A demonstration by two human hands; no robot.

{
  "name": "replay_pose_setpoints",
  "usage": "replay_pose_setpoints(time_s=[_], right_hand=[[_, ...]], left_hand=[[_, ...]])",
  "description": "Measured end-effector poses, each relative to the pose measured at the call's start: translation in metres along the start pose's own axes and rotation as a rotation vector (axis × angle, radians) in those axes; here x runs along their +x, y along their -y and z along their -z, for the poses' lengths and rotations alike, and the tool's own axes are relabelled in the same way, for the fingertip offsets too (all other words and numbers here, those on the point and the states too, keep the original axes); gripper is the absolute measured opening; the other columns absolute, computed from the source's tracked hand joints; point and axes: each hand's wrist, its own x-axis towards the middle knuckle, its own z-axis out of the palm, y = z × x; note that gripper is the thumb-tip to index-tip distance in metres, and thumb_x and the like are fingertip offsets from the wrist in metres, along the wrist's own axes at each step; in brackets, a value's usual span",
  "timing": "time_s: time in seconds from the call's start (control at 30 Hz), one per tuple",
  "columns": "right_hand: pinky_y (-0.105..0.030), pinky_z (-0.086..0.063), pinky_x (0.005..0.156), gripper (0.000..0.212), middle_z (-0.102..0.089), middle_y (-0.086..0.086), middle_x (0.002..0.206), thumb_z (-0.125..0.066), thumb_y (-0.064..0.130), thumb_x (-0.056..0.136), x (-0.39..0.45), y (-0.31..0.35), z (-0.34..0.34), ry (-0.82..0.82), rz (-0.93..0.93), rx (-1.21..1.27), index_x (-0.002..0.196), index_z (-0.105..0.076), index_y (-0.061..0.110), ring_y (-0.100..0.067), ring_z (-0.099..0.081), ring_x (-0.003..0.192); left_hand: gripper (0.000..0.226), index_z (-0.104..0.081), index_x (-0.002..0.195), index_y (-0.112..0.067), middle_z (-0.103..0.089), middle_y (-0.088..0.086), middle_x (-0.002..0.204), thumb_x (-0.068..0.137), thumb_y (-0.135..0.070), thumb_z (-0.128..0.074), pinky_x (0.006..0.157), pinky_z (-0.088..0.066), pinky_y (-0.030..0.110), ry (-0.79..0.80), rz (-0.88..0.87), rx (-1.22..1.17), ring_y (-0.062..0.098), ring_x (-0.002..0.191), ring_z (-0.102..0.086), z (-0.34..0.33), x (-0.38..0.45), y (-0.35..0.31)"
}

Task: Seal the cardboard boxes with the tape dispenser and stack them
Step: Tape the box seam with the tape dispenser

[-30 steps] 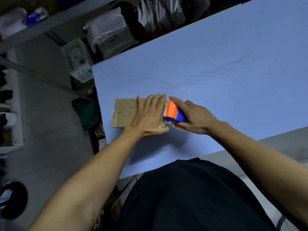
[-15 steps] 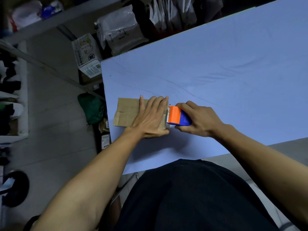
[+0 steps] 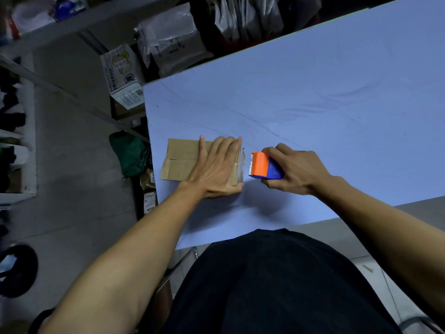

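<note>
Pressing flat on a cardboard box, the left hand lies with fingers straight across the box's right half; the box sits near the left edge of a counter covered in pale blue cloth. Just right of the box and apart from it, the right hand has its grip curled around an orange and blue tape dispenser; a strip of clear tape shows on the box's right end. Beyond the counter's left edge, a printed carton and plastic bags sit in shadow.
</note>
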Motion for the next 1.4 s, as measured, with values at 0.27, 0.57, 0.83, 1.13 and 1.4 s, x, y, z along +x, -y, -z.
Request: replay_pose_setpoints(time_s=[0.27, 0.57, 0.83, 1.13, 1.4], right_hand=[[-0.028, -0.030, 0.056, 0.066, -0.057, 0.003, 0.103, -0.064, 0.060, 0.079, 0.011, 0.013, -0.001, 0.055, -0.006, -0.070, 0.134, -0.048, 0.027, -0.030, -0.059, 0.072], [-0.029, -0.032, 0.057, 0.061, -0.054, 0.001, 0.098, -0.058, 0.060, 0.081, 0.018, 0.032, 0.004, 0.126, -0.084, -0.148, 0.130, -0.044, 0.028, -0.027, -0.048, 0.064], [-0.030, -0.031, 0.059, 0.062, -0.055, 0.002, 0.099, -0.054, 0.071, 0.081, 0.023, 0.043, 0.017, 0.134, -0.093, -0.222, 0.125, -0.046, 0.027, -0.027, -0.047, 0.065], [-0.030, -0.032, 0.061, 0.044, -0.046, 0.002, 0.082, -0.059, 0.057, 0.080, 0.037, 0.060, 0.034, 0.182, -0.079, -0.300, 0.106, -0.055, 0.022, -0.026, -0.047, 0.066], [-0.027, -0.031, 0.060, 0.038, -0.051, 0.003, 0.076, -0.060, 0.058, 0.080, 0.052, 0.072, 0.039, 0.331, -0.064, -0.402, 0.097, -0.056, 0.024, -0.023, -0.056, 0.073]], left_hand=[[0.116, -0.011, 0.157, -0.009, -0.024, 0.008, 0.156, 0.072, -0.071, -0.060, 0.114, 0.001, 0.072, 0.010, -0.001, 0.004, 0.028, 0.145, -0.020, -0.001, 0.000, 0.000], [0.085, -0.033, 0.150, -0.019, -0.037, -0.003, 0.149, 0.082, -0.070, -0.041, 0.116, 0.010, 0.062, -0.057, 0.116, -0.241, 0.017, 0.141, -0.025, 0.002, 0.004, -0.007], [0.052, -0.048, 0.135, -0.020, -0.048, -0.005, 0.136, 0.086, -0.036, -0.040, 0.118, 0.006, 0.059, -0.144, 0.169, -0.273, 0.018, 0.132, -0.036, 0.000, 0.008, -0.014], [0.045, -0.052, 0.133, -0.018, -0.052, -0.003, 0.134, 0.092, -0.031, -0.039, 0.119, 0.003, 0.060, -0.188, 0.174, -0.279, 0.020, 0.130, -0.039, -0.002, 0.009, -0.015], [0.044, -0.050, 0.137, -0.018, -0.051, -0.002, 0.136, 0.096, -0.030, -0.040, 0.117, 0.002, 0.062, -0.186, 0.161, -0.216, 0.022, 0.130, -0.039, -0.003, 0.005, -0.018]])
